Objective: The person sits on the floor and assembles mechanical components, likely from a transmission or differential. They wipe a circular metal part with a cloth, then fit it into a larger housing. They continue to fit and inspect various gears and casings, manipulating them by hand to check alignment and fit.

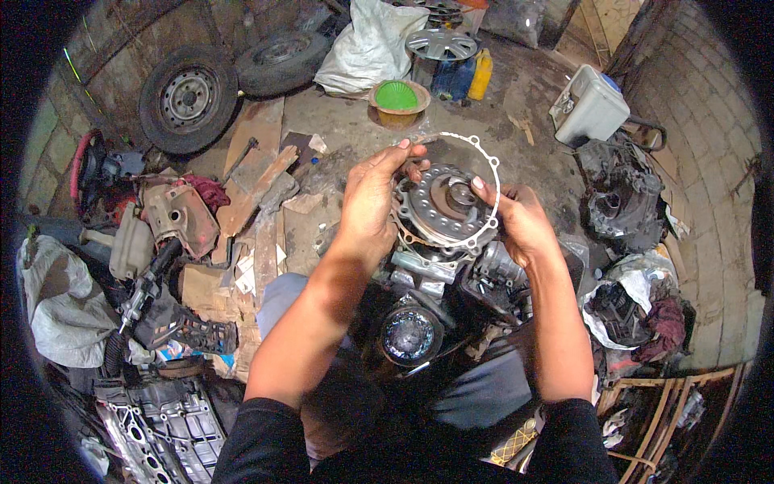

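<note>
A thin, pale ring gasket (pixel 493 162) with small bolt-hole tabs is held up between my two hands. My left hand (pixel 369 194) has its fingers curled on the gasket's upper left side. On the opposite side my right hand (pixel 522 219) pinches the rim between thumb and fingers. Behind and below the ring sits a round metal gear assembly (pixel 429 195) with holes around its face and a central shaft. It rests on a metal housing (pixel 419 270) between my knees. Nearer to me is a round, shiny metal opening (pixel 411 333).
Two wheels (pixel 189 98), a white sack (pixel 371 48) and a basin with a green bowl (pixel 396 95) stand at the back. Scrap parts and cardboard lie left, with an engine block (pixel 165 427) near. A grey container (pixel 590 105) and dark machine parts (pixel 621 194) line the right.
</note>
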Demonstrator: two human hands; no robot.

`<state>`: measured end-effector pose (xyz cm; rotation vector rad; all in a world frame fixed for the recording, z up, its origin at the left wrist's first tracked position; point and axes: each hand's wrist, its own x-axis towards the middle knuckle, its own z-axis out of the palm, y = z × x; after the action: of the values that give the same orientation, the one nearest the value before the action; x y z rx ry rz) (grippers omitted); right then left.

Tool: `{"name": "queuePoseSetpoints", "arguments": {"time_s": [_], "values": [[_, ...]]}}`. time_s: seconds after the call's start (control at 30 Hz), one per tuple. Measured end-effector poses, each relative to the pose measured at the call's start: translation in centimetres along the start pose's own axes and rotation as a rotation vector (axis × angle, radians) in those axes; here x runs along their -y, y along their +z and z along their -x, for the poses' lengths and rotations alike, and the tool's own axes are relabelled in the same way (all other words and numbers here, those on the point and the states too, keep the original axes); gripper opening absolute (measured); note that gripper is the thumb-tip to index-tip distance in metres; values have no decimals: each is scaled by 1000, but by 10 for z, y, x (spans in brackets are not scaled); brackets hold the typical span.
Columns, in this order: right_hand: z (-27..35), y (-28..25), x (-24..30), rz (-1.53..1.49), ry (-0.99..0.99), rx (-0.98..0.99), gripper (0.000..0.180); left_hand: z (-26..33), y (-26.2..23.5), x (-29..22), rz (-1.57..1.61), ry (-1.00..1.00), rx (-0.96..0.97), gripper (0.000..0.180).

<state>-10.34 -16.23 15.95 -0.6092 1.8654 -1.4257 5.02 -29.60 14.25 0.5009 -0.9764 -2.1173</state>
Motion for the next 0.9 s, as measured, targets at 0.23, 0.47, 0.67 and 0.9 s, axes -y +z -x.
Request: {"name": "queuePoseSetpoints", "arguments": {"time_s": [0.23, 0.47, 0.67, 0.9], "values": [[16, 6, 10, 6, -53, 149, 45, 2, 3, 7, -33, 63, -181, 21], [13, 5, 7, -50, -87, -53, 65, 6, 0, 11, -150, 158, -191, 21], [27, -3, 8, 216, -299, -5, 46, 12, 3, 18, -133, 168, -226, 22], [32, -6, -2, 164, -366, 8, 37, 24, 11, 18, -78, 83, -117, 21]]}}
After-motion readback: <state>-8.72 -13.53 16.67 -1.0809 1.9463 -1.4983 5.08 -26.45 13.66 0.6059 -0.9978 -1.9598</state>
